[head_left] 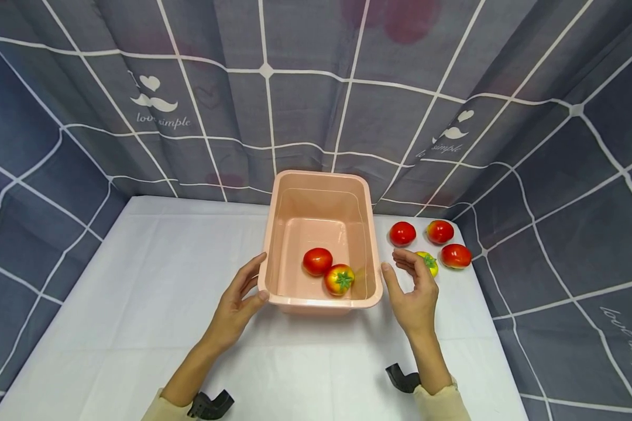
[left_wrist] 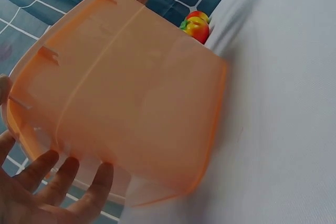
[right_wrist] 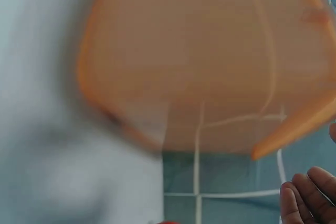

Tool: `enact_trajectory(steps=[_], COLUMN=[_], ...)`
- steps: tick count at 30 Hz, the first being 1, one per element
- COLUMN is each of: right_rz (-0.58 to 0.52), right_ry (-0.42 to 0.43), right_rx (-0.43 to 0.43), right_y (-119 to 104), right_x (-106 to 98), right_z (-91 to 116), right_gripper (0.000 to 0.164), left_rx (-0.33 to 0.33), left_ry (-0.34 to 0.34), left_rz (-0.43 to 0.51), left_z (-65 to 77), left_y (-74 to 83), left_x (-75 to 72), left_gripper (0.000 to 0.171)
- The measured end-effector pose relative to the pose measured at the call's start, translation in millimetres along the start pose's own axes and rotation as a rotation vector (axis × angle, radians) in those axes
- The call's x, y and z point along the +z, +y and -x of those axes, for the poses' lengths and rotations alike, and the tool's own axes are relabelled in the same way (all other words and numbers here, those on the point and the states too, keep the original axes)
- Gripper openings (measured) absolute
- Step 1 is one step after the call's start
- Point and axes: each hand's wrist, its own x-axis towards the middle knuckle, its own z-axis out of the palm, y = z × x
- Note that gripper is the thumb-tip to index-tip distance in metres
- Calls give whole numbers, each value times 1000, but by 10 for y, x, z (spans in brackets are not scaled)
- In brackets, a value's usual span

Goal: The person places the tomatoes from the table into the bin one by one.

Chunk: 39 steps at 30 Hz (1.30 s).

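Note:
A pink plastic bin stands on the white tabletop between the two hands. Inside it lie a red tomato and a red-yellow tomato with a green top, side by side. My left hand is at the bin's left side, its thumb by the rim. In the left wrist view, the left fingers reach fairly straight and spread along the outer wall. To the right of the bin, my right hand has its fingers extended and holds nothing; its thumb is close to the rim, and contact is hard to tell.
Past the right hand, near the table's right edge, lie red tomatoes and a yellow-green one partly hidden by the fingers. A grey checked curtain encloses the back and sides. White cloth covers the table.

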Motion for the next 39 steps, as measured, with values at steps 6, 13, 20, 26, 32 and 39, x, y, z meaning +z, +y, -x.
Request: enact_trajectory(steps=[6, 13, 20, 26, 32, 39], right_rz=[141, 235, 308, 289, 281, 323], right_ry=[61, 124, 108, 71, 35, 22], right_rx=[67, 181, 287, 394, 460, 470], right_y=[298, 676, 932, 1076, 1194, 1261], right_x=[-80, -193, -300, -336, -316, -286], right_z=[-9, -34, -28, -37, -31, -41], right_gripper=[37, 44, 61, 77, 82, 79], left_rx=[0, 9, 9, 1, 7, 6], left_ry=[0, -6, -8, 3, -4, -4], left_rz=[7, 19, 23, 13, 21, 23], left_z=[-3, -12, -7, -4, -2, -4], left_y=[-13, -12, -24, -24, -23, -26], left_x=[1, 13, 10, 2, 4, 3], left_gripper=[73, 73, 73, 73, 73, 73])
